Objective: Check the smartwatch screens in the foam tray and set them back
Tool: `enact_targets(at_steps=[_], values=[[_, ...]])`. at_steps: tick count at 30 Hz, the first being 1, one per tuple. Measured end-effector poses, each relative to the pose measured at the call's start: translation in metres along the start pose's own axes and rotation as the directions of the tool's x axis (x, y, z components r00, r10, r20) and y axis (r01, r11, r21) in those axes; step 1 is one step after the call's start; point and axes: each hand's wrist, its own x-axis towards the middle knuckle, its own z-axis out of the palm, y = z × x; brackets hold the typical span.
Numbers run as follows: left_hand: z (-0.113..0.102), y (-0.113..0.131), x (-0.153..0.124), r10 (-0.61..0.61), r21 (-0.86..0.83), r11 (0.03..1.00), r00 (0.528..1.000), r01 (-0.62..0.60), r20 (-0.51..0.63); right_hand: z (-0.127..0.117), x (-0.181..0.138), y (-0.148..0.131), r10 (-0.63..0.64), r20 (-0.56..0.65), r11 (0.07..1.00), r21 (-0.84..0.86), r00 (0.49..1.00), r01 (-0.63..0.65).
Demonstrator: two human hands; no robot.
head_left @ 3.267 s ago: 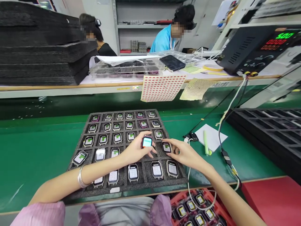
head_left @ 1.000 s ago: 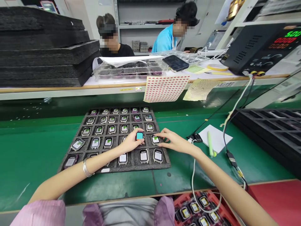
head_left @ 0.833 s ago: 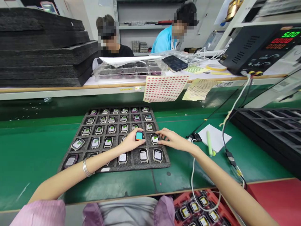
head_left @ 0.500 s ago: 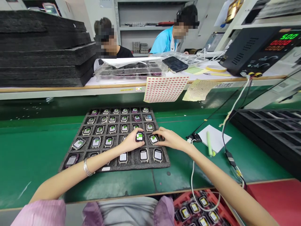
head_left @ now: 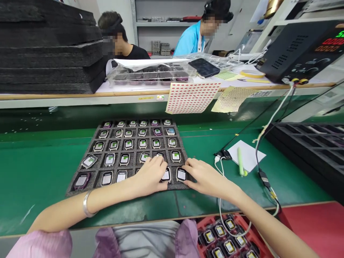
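Right hand [head_left: 205, 178] at near right corner of tray [head_left: 176, 185], thumb and finger clamped on edge of corner watch [head_left: 181, 174], screen lit white; left hand [head_left: 152, 175] bent over next watch [head_left: 167, 175] in same row, fingers round it, can't tell if they grip; more watches [head_left: 124, 158] in rows behind; green pen [head_left: 240, 161] on white paper [head_left: 254, 159], white wire [head_left: 220, 209] runs under right arm [head_left: 258, 211]

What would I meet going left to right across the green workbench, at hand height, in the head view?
Purple-framed smartwatch, two pale-framed smartwatches, left hand, front-right smartwatch, right hand, light green stick, black foam tray.
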Motion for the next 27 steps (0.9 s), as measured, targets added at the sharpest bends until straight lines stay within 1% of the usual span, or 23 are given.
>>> enact_targets(at_steps=[2,4,6,8,13,14,15,16,17,18,19,20,21,22,23,25,27], values=[[0.003,0.008,-0.003,-0.004,0.08,0.997,0.999,0.0,0.047,0.004,0.005,-0.004,0.055,-0.02,0.998,0.025,0.998,-0.054],[0.007,0.011,-0.002,-0.033,0.089,0.996,0.998,0.028,0.059,0.01,0.01,-0.007,0.103,-0.048,0.993,0.055,0.994,-0.1],[0.01,0.01,0.002,-0.04,0.059,0.998,0.997,0.036,0.069,0.015,0.013,-0.01,0.138,-0.071,0.987,0.088,0.988,-0.132],[0.011,0.006,0.004,-0.02,0.019,1.0,0.997,0.018,0.077,0.019,0.012,-0.01,0.165,-0.089,0.978,0.141,0.982,-0.152],[0.013,-0.004,0.0,0.017,-0.068,0.998,0.999,-0.014,0.047,0.02,0.008,-0.004,0.216,-0.109,0.927,0.336,0.97,-0.168],[0.012,-0.006,-0.001,0.023,-0.101,0.995,0.999,-0.019,0.038,0.019,0.007,-0.002,0.221,-0.103,0.889,0.43,0.97,-0.157],[0.011,-0.008,-0.003,0.023,-0.181,0.983,0.999,-0.018,0.025,0.016,0.007,0.0,0.225,-0.093,0.812,0.568,0.97,-0.134],[0.009,-0.011,-0.004,0.009,-0.318,0.948,1.0,-0.004,0.013,0.012,0.007,0.001,0.228,-0.082,0.679,0.727,0.97,-0.099],[0.005,-0.013,-0.006,-0.016,-0.502,0.865,1.0,0.021,0.015,0.008,0.008,0.002,0.23,-0.073,0.495,0.867,0.97,-0.052],[-0.001,-0.014,-0.007,-0.046,-0.693,0.719,0.998,0.054,0.03,0.002,0.01,0.001,0.236,-0.072,0.289,0.957,0.969,0.001],[-0.008,-0.015,-0.008,-0.08,-0.845,0.529,0.996,0.085,0.05,-0.004,0.012,0.0,0.249,-0.079,0.111,0.992,0.965,0.053],[-0.017,-0.015,-0.009,-0.116,-0.934,0.343,0.991,0.098,0.061,-0.011,0.015,-0.002,0.269,-0.094,-0.004,0.995,0.959,0.098],[-0.027,-0.015,-0.01,-0.154,-0.973,0.213,0.987,0.085,0.052,-0.02,0.019,-0.005,0.293,-0.112,-0.077,0.987,0.95,0.14],[-0.038,-0.014,-0.011,-0.199,-0.99,0.134,0.98,0.046,0.019,-0.028,0.023,-0.008,0.314,-0.135,-0.122,0.976,0.94,0.181],[-0.049,-0.013,-0.012,-0.244,-0.996,0.093,0.969,-0.007,-0.03,-0.038,0.027,-0.013,0.327,-0.164,-0.149,0.964,0.931,0.222],[-0.07,-0.01,-0.016,-0.312,-0.994,0.045,0.944,-0.1,-0.109,-0.056,0.036,-0.024,0.328,-0.223,-0.171,0.942,0.918,0.29],[-0.084,-0.008,-0.02,-0.341,-0.989,-0.012,0.93,-0.151,-0.138,-0.071,0.044,-0.037,0.317,-0.283,-0.15,0.928,0.905,0.342]])
